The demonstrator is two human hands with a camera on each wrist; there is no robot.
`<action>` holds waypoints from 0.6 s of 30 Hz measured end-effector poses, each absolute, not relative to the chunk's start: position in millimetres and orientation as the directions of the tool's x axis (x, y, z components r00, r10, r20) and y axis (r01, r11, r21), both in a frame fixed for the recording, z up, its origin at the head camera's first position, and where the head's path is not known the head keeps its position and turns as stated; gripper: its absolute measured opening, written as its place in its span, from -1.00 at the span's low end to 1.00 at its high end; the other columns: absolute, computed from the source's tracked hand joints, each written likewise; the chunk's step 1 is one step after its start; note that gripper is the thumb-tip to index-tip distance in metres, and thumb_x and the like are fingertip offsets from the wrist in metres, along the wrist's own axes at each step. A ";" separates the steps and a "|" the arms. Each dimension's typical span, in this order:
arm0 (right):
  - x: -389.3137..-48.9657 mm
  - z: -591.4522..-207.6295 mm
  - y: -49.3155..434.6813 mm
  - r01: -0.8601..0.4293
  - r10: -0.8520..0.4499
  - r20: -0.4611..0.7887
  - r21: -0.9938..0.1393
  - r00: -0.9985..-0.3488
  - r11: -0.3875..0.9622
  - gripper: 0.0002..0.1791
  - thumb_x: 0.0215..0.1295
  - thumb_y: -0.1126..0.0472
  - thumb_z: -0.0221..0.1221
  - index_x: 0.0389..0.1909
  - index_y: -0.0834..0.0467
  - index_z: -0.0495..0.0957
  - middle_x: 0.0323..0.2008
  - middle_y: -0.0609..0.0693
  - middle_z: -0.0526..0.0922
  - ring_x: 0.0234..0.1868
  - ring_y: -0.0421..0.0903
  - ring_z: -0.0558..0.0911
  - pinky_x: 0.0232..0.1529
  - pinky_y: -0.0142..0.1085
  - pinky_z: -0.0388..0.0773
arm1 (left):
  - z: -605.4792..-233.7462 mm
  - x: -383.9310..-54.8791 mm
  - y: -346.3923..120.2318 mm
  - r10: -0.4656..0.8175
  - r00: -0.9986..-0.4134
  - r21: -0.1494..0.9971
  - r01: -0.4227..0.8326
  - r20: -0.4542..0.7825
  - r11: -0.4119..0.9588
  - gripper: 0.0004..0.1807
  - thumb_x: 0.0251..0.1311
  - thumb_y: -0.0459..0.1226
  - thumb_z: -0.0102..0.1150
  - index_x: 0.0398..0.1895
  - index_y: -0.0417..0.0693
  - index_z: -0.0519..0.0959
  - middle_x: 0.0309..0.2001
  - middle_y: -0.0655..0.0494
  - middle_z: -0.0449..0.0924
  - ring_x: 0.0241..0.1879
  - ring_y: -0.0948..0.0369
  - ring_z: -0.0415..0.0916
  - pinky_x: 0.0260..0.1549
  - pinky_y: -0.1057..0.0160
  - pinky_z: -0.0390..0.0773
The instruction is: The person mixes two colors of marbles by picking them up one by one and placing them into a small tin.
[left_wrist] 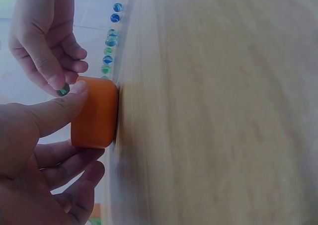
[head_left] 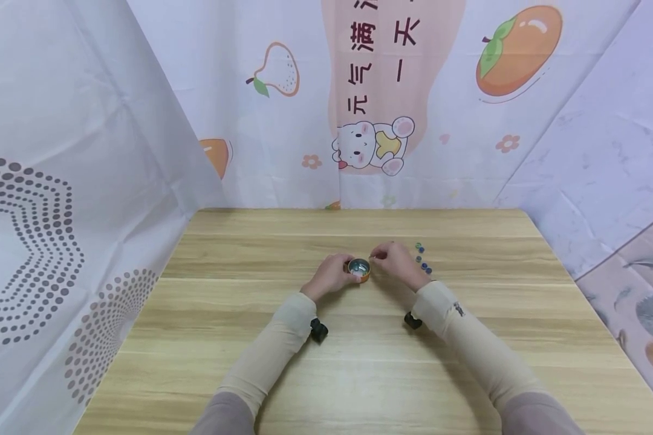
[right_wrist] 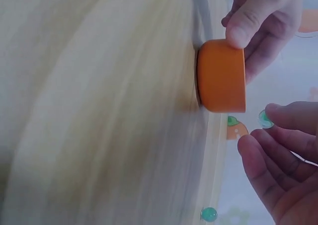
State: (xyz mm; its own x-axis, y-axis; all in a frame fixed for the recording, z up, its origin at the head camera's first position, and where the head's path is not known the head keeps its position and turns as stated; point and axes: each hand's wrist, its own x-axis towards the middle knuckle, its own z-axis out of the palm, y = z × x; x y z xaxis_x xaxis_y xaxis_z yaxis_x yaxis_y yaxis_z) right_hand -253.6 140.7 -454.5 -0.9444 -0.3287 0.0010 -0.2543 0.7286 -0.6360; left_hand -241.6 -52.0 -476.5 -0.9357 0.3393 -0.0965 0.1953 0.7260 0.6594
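Note:
A small orange round container (head_left: pixel 359 269) stands on the wooden table with its mouth up. My left hand (head_left: pixel 332 276) holds it at the side, thumb at the rim and fingers around the wall. In the head view its inside shows dark with pale glints. Just to the right of it, my right hand (head_left: pixel 396 263) pinches a green glass marble (right_wrist: pixel 266 118) between thumb and fingertip. In the left wrist view, that pinched marble (left_wrist: pixel 63 90) is close by the container's rim, near the left thumb.
Several blue and green glass marbles (head_left: pixel 424 266) lie loose on the table to the right of my right hand. The wooden tabletop (head_left: pixel 359 374) reaches back to a printed cloth backdrop (head_left: pixel 283 139). More cloth hangs at the left and right sides.

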 end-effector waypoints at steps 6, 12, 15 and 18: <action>-250.6 -457.8 138.5 -0.259 -0.348 -0.007 -0.656 -0.937 0.709 -0.84 0.28 0.29 0.22 -0.18 0.28 0.68 -0.21 0.17 0.72 -0.18 0.01 0.66 -0.10 -0.15 0.61 | -477.6 -242.3 -52.0 0.341 -0.936 0.659 0.198 -0.094 0.726 -0.49 0.09 -0.14 0.42 0.12 -0.08 0.57 0.01 0.04 0.65 -0.01 0.14 0.55 0.06 0.13 0.49; -250.3 -463.5 137.9 -0.276 -0.360 0.008 -0.659 -0.933 0.700 -0.83 0.26 0.28 0.24 -0.19 0.26 0.68 -0.22 0.15 0.72 -0.21 -0.01 0.65 -0.11 -0.16 0.61 | -478.1 -242.7 -51.9 0.339 -0.937 0.663 0.198 -0.089 0.722 -0.50 0.09 -0.14 0.41 0.11 -0.07 0.58 0.00 0.05 0.66 -0.02 0.14 0.55 0.05 0.13 0.49; -249.4 -466.3 138.2 -0.286 -0.370 0.011 -0.657 -0.929 0.698 -0.83 0.25 0.28 0.25 -0.19 0.26 0.69 -0.24 0.14 0.73 -0.23 -0.03 0.65 -0.14 -0.18 0.62 | -478.1 -242.4 -51.9 0.342 -0.936 0.663 0.203 -0.084 0.721 -0.51 0.09 -0.15 0.42 0.10 -0.07 0.59 0.00 0.05 0.66 -0.02 0.14 0.55 0.06 0.13 0.49; -248.1 -468.0 138.2 -0.290 -0.375 0.011 -0.654 -0.927 0.698 -0.83 0.27 0.27 0.25 -0.18 0.26 0.69 -0.24 0.13 0.74 -0.24 -0.05 0.66 -0.16 -0.19 0.62 | -478.3 -241.8 -52.1 0.345 -0.935 0.659 0.209 -0.082 0.723 -0.51 0.09 -0.15 0.42 0.10 -0.07 0.59 -0.01 0.05 0.66 -0.03 0.15 0.55 0.05 0.14 0.49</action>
